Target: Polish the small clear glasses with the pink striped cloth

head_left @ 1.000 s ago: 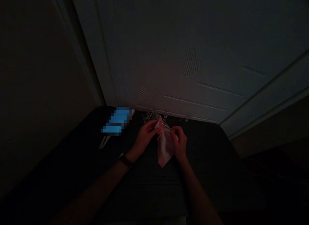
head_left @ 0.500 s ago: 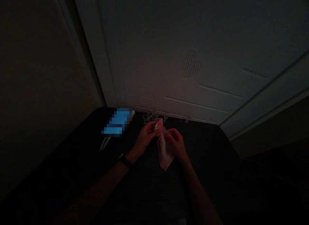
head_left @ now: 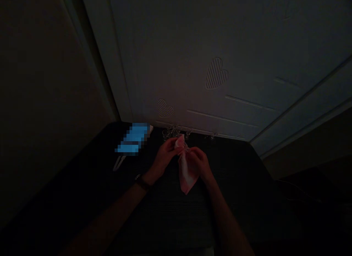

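The scene is very dark. A pink cloth (head_left: 186,171) hangs between both hands above a dark table (head_left: 170,212). My left hand (head_left: 164,157), with a watch on its wrist, pinches the cloth's upper end. My right hand (head_left: 200,163) is closed on the cloth just right of it; something small and shiny seems wrapped there, too dim to name.
Several small clear glasses (head_left: 173,132) stand at the table's far edge against a pale door with heart cut-outs (head_left: 217,72). A glowing blue blurred patch (head_left: 132,138) lies at the far left, with a pale object (head_left: 118,163) below it. A wall rises on the left.
My right hand has shifted slightly left, closer to my left hand, bunching the cloth's top. The cloth's hanging tip has swung a little.
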`<action>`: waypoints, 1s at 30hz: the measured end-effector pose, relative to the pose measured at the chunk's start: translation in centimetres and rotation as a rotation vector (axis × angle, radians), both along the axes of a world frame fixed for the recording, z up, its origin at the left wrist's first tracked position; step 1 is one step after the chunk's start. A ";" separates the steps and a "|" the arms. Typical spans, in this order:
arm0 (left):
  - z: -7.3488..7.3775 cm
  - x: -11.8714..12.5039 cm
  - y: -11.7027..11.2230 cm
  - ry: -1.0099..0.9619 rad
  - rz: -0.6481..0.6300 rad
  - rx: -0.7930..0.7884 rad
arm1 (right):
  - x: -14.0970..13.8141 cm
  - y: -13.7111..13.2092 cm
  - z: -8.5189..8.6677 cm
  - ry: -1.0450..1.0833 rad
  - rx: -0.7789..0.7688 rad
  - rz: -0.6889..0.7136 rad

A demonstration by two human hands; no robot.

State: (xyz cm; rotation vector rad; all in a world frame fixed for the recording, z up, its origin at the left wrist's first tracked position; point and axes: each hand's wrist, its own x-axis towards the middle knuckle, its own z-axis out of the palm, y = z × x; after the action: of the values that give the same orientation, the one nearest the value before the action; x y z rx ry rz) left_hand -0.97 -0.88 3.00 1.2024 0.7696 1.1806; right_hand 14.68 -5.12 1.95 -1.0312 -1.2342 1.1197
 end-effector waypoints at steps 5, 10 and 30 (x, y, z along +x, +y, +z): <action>0.0 0.0 0.0 -0.010 -0.001 0.014 | 0.0 0.0 -0.3 0.082 0.022 0.006; 0.0 0.1 0.0 -0.016 -0.003 -0.003 | 0.1 0.1 -0.3 0.066 0.020 0.018; -0.2 0.1 0.2 0.007 0.000 -0.004 | -0.3 0.2 -0.3 -0.005 0.003 0.016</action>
State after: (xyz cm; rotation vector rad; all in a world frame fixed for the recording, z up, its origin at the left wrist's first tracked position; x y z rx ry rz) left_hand -0.92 -0.70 2.85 1.2036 0.7776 1.1748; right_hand 14.39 -4.88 1.63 -1.0242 -1.2491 1.1282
